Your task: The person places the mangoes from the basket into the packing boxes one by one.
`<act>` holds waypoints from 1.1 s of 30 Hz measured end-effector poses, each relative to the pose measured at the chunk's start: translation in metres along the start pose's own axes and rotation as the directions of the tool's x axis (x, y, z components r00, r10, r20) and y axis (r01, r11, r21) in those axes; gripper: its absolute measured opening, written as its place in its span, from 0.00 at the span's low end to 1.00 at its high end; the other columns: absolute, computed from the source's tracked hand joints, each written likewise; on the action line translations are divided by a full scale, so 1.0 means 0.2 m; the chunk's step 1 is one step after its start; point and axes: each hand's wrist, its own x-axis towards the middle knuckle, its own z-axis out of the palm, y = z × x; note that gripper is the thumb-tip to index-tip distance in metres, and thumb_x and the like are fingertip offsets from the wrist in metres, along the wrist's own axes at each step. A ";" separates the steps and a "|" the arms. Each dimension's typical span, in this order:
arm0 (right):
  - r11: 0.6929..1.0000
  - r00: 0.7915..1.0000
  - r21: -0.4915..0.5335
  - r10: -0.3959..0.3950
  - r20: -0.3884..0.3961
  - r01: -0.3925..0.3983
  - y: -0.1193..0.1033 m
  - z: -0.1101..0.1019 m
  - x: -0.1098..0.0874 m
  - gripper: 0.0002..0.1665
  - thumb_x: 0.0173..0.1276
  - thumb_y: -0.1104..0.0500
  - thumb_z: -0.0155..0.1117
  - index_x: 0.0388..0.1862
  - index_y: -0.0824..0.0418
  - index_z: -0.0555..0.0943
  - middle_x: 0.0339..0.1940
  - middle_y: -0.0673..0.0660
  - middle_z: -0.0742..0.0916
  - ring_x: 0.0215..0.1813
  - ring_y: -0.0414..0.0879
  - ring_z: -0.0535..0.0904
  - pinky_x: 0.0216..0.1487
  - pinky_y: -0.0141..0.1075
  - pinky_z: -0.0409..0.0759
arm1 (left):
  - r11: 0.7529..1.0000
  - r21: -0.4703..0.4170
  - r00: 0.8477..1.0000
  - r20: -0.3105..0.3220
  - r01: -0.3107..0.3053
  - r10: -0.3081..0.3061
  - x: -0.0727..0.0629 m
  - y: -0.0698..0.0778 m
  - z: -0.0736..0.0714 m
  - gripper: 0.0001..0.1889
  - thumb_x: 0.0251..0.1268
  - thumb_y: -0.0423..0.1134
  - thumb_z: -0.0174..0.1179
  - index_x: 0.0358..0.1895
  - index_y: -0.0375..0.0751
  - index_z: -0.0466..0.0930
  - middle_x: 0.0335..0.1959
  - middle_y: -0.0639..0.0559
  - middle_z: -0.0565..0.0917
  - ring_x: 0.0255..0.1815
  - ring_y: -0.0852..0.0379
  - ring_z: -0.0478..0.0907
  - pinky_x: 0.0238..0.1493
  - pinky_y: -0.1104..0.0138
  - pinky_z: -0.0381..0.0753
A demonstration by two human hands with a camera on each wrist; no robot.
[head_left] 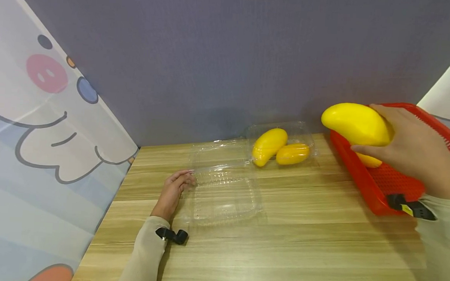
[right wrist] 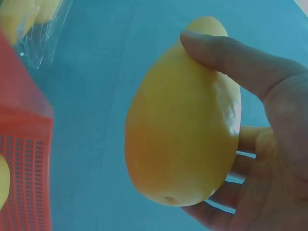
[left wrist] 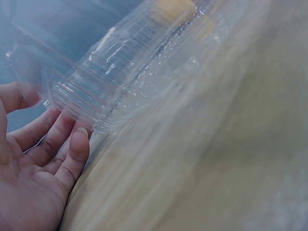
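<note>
My right hand (head_left: 422,144) holds a large yellow mango (head_left: 355,122) above the left side of a red plastic basket (head_left: 376,201). In the right wrist view the thumb lies along one side of the mango and the fingers pass behind it. Another yellow mango (head_left: 370,161) is in the basket, partly covered by the held one. Loosely bent, my left hand (head_left: 173,191) touches the left edge of a clear plastic clamshell box (head_left: 225,198), which lies unfolded on the table. The left wrist view shows its fingertips against the ribbed plastic side.
Behind and right of the unfolded box stands another clear box (head_left: 301,130) with two mangoes (head_left: 269,146) inside. The wooden table (head_left: 280,255) meets a grey back wall (head_left: 214,62). A cartoon-printed panel (head_left: 34,154) borders the left side.
</note>
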 end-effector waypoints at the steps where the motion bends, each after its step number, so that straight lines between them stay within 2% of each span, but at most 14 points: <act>1: 1.000 1.000 -0.005 -0.007 0.000 0.007 0.00 0.01 0.00 0.61 0.51 0.37 0.78 0.78 0.56 0.60 0.63 0.71 0.73 0.55 0.66 0.65 0.47 0.61 0.65 | 1.000 0.001 1.000 -0.002 0.001 -0.001 0.00 0.00 0.00 0.17 0.76 0.36 0.51 0.59 0.27 0.74 0.33 0.59 0.85 0.39 0.61 0.80 0.44 0.71 0.76; 7: 0.999 0.999 -0.020 -0.039 0.011 0.039 -0.04 0.02 0.00 0.60 0.52 0.35 0.77 0.78 0.54 0.60 0.64 0.70 0.72 0.56 0.64 0.66 0.48 0.62 0.66 | 1.000 -0.003 1.000 -0.018 0.010 -0.010 0.00 0.00 0.00 0.14 0.76 0.35 0.51 0.56 0.32 0.77 0.33 0.59 0.85 0.39 0.61 0.80 0.44 0.71 0.76; 15: 0.997 0.998 -0.039 -0.059 0.017 0.059 -0.08 0.04 -0.02 0.61 0.52 0.35 0.77 0.79 0.54 0.60 0.66 0.70 0.73 0.57 0.65 0.68 0.49 0.64 0.68 | 1.000 -0.002 1.000 -0.006 -0.004 0.004 0.00 0.00 0.01 0.17 0.76 0.36 0.51 0.60 0.27 0.74 0.33 0.59 0.85 0.39 0.61 0.80 0.44 0.71 0.77; 23: 0.993 0.994 -0.047 -0.105 0.019 0.105 -0.12 0.05 -0.03 0.59 0.51 0.33 0.76 0.78 0.52 0.62 0.66 0.66 0.75 0.57 0.63 0.71 0.48 0.62 0.70 | 1.000 0.003 1.000 -0.002 -0.003 0.003 -0.01 0.01 0.00 0.18 0.76 0.37 0.51 0.60 0.27 0.74 0.34 0.59 0.85 0.39 0.61 0.80 0.45 0.70 0.77; 33: 0.986 0.986 -0.044 -0.158 0.044 0.160 -0.18 0.10 -0.04 0.58 0.51 0.32 0.76 0.76 0.53 0.64 0.66 0.63 0.76 0.59 0.60 0.71 0.51 0.63 0.72 | 1.000 -0.004 1.000 -0.001 0.008 -0.008 -0.01 0.02 0.00 0.19 0.76 0.38 0.52 0.60 0.27 0.74 0.34 0.58 0.86 0.40 0.61 0.80 0.44 0.71 0.77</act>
